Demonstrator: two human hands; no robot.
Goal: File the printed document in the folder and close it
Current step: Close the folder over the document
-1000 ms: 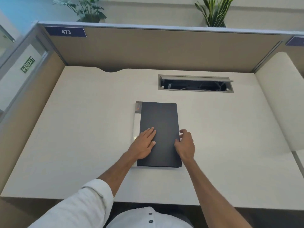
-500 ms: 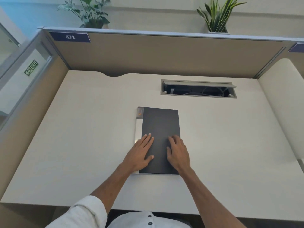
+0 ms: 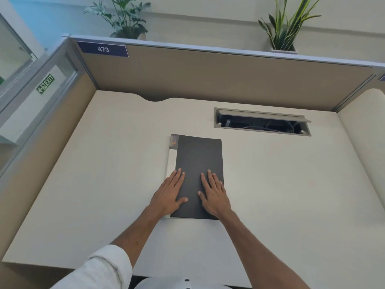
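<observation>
A dark grey folder (image 3: 199, 157) lies closed and flat in the middle of the cream desk (image 3: 104, 174), with a white strip and a small orange mark along its left edge. My left hand (image 3: 169, 191) rests palm down on the folder's lower left part, fingers spread. My right hand (image 3: 214, 191) lies flat on its lower right part, fingers spread too. Neither hand grips anything. The printed document is hidden from view.
A rectangular cable opening (image 3: 262, 123) with wires sits in the desk behind and right of the folder. Tan partition walls (image 3: 208, 80) enclose the desk at the back and sides. Two potted plants (image 3: 123, 17) stand beyond the back partition.
My right hand has moved from the folder's right edge onto its cover and flattened. The left hand stays pressed on the cover. The camera has tilted slightly.
</observation>
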